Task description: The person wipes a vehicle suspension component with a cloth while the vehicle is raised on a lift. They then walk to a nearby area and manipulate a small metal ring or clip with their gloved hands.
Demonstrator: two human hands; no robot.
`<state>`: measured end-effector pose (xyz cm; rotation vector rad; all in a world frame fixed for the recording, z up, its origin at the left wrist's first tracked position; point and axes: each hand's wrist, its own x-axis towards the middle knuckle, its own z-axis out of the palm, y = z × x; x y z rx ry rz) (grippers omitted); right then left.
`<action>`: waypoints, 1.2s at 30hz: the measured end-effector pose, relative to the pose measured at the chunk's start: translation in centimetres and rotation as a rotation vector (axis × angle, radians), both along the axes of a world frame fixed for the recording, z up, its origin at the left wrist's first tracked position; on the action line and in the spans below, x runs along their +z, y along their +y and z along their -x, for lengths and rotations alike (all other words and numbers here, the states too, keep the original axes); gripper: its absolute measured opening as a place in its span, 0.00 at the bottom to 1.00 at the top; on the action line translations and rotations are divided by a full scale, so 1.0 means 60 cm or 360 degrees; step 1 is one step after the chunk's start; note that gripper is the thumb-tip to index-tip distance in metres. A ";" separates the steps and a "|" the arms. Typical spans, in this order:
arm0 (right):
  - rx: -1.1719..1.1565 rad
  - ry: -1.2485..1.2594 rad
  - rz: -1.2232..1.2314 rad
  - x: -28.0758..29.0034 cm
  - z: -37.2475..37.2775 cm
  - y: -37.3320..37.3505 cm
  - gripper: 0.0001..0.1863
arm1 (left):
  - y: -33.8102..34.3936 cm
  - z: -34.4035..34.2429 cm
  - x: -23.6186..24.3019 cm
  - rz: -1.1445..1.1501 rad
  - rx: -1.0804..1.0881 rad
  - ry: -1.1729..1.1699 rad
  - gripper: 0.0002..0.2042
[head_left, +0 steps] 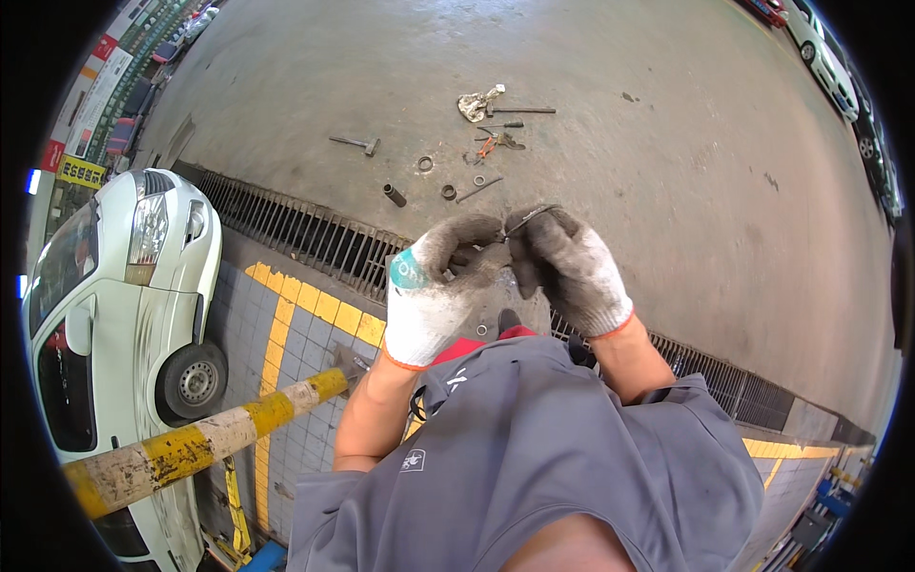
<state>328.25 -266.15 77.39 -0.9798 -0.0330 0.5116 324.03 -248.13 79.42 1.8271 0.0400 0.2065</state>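
Note:
Both my hands wear white knit gloves with grimy grey palms and fingers, and they meet in front of my waist. My left hand [456,272] is closed, its thumb and fingertips pinched at the near end of a thin dark curved strip [527,219]. On the strip's other end, my right hand [569,262] is closed too, fingers bent around it. The strip looks like metal, but its exact kind is too small to tell. On the floor beyond lie a dark sleeve [395,195], a metal ring [448,192] and a bolt-like rod [477,191].
Farther off are a hammer [370,147], orange-handled pliers [489,145], a long-handled tool [522,111] and a crumpled rag [477,105]. A drain grate [295,229] crosses the floor. At left stand a white car [152,296] and a yellow-and-white post [210,440].

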 end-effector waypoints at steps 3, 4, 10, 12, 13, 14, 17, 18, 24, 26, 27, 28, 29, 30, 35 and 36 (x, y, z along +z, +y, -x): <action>0.0034 -0.0173 0.0468 0.040 -0.001 -0.049 0.21 | 0.005 0.002 0.010 0.0070 0.0026 0.0151 0.14; 0.0023 -0.0251 0.0593 0.057 0.000 -0.062 0.20 | 0.006 0.003 0.012 0.0095 0.0035 0.0189 0.14; -0.0185 -0.1097 0.0892 0.068 -0.009 -0.050 0.26 | 0.008 0.004 0.008 0.0171 0.0002 0.0210 0.14; 0.0017 -0.1521 0.1094 0.045 -0.026 -0.039 0.24 | 0.008 0.008 0.011 0.0064 -0.0080 0.0101 0.12; 0.0194 -0.1626 0.1128 0.038 -0.034 -0.035 0.21 | 0.014 0.011 0.008 0.0095 -0.0131 -0.0007 0.12; 0.0199 -0.1626 0.1252 0.038 -0.032 -0.033 0.17 | 0.023 0.010 0.001 -0.0108 -0.0165 0.0010 0.12; 0.0145 -0.1673 0.1304 0.039 -0.024 -0.017 0.12 | 0.026 0.022 -0.010 0.0024 -0.0086 0.0084 0.11; 0.0156 -0.1641 0.1390 0.028 -0.022 -0.014 0.11 | 0.025 0.023 -0.014 -0.0023 -0.0068 0.0130 0.11; 0.0277 -0.1705 0.1418 0.013 -0.025 -0.006 0.10 | 0.040 0.027 -0.029 0.0025 -0.0133 0.0305 0.10; 0.0295 -0.1677 0.1350 0.012 -0.023 -0.004 0.10 | 0.045 0.030 -0.039 0.0283 -0.0176 0.0379 0.09; 0.0296 -0.1576 0.1273 0.007 -0.019 -0.003 0.10 | 0.044 0.033 -0.035 0.0346 -0.0169 0.0409 0.09; 0.0297 -0.1474 0.1198 -0.001 -0.017 -0.004 0.10 | 0.042 0.035 -0.027 0.0410 -0.0164 0.0438 0.08; 0.0297 -0.1372 0.1123 -0.004 -0.017 -0.003 0.10 | 0.040 0.035 -0.023 0.0473 -0.0159 0.0468 0.08; 0.0309 -0.1288 0.1078 -0.006 -0.012 -0.002 0.10 | 0.040 0.041 -0.027 0.0408 -0.0153 0.0467 0.08; 0.0249 -0.0927 0.0914 0.001 -0.016 0.010 0.09 | 0.044 0.046 -0.040 0.0068 -0.0110 0.0236 0.07; 0.0225 -0.0771 0.0792 -0.007 -0.015 0.008 0.09 | 0.042 0.048 -0.044 0.0236 -0.0073 0.0235 0.07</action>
